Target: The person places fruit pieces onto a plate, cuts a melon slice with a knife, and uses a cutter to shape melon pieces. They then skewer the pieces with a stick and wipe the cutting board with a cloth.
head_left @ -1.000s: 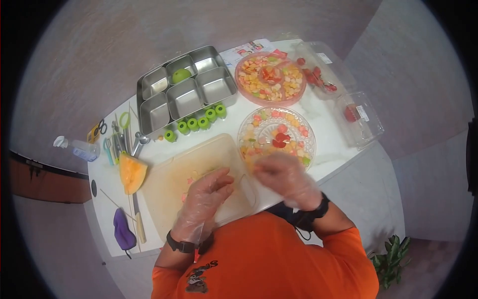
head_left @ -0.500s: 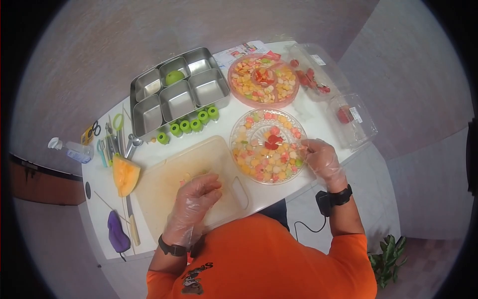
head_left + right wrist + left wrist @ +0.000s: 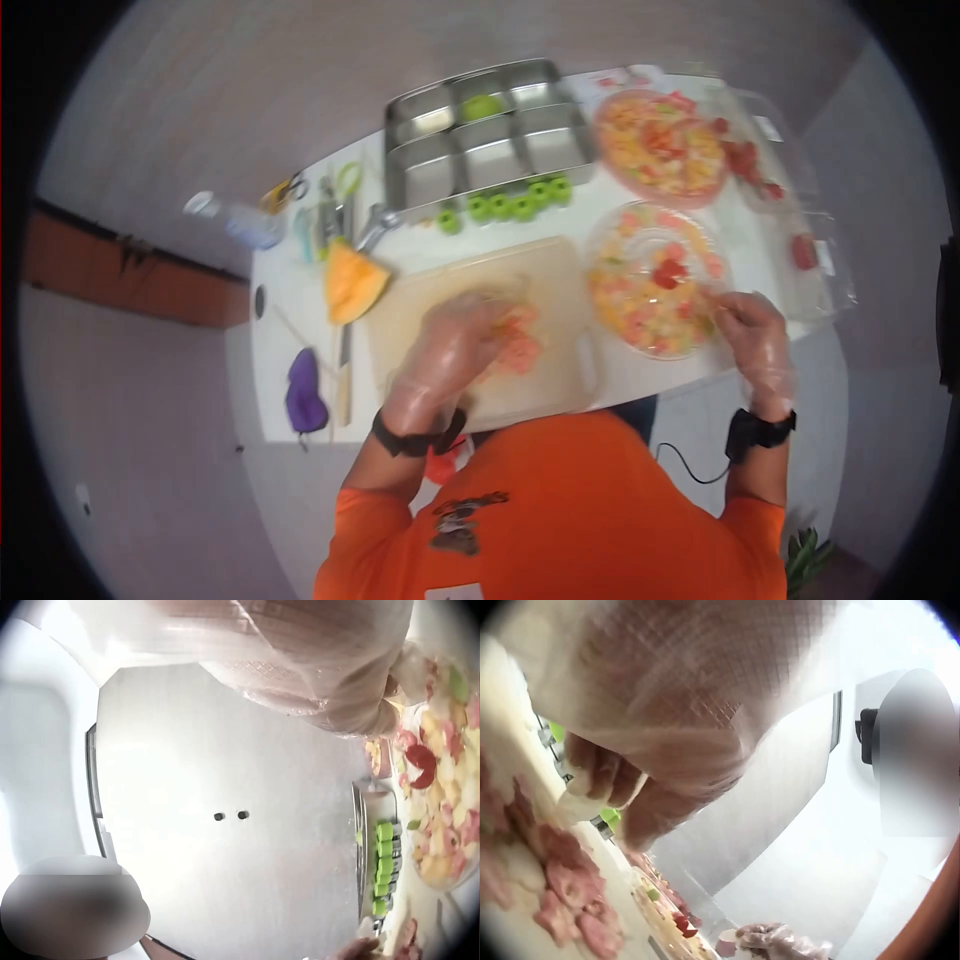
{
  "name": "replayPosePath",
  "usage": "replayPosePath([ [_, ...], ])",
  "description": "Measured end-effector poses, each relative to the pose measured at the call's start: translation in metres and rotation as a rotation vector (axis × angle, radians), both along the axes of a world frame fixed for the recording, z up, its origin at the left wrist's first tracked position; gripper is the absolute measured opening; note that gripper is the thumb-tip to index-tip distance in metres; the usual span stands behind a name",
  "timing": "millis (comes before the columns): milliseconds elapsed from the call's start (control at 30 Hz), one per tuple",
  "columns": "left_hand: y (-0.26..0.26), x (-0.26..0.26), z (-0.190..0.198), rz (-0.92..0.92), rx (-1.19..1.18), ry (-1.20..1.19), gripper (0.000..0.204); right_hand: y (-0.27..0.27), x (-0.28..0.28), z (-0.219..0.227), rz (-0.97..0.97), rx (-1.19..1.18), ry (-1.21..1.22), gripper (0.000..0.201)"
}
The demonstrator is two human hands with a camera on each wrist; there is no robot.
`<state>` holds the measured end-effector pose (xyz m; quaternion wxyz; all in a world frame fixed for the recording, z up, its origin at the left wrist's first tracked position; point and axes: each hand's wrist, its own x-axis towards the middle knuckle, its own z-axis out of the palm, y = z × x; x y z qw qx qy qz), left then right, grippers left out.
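Pink fruit pieces (image 3: 520, 350) are lying on the board (image 3: 545, 270), near the surface's (image 3: 622, 374) front edge, my left hand (image 3: 455, 345) partly blocking them. My right hand (image 3: 757, 338) is now lingering at the plate's (image 3: 652, 248) right rim, uncovering its near side. Both are bending their fingers; whether they're holding pieces, I cannot tell. Green-topped cutters (image 3: 501, 207) are standing beyond.

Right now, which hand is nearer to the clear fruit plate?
The right hand: it is at the right edge of the clear fruit plate, while the left hand is farther off, over the cutting board left of it.
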<state>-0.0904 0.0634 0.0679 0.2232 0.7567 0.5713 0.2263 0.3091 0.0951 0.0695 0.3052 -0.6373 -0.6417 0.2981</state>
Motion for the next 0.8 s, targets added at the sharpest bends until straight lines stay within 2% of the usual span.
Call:
replayPosePath([
  [33,0.000,-0.005,-0.008,-0.095,0.090,0.035,0.043,-0.004,-0.008,0.001,0.026,-0.009,0.023,0.014],
  [100,-0.004,-0.006,-0.015,-0.090,0.061,0.139,0.043,-0.008,-0.015,0.004,0.129,0.037,0.006,0.017],
  [233,-0.005,0.007,-0.016,-0.126,-0.013,0.385,0.041,-0.013,-0.037,0.011,0.191,0.024,0.043,0.018],
  [433,-0.007,0.005,-0.020,-0.163,0.129,0.319,0.038,-0.015,-0.047,0.002,0.282,0.067,0.047,0.016],
  [767,-0.008,0.020,-0.022,-0.105,0.071,0.342,0.047,-0.015,-0.054,0.003,0.318,0.055,0.035,0.018],
  [800,-0.007,0.019,-0.024,-0.097,0.085,0.290,0.045,-0.015,-0.055,0.003,0.326,0.053,0.031,0.017],
])
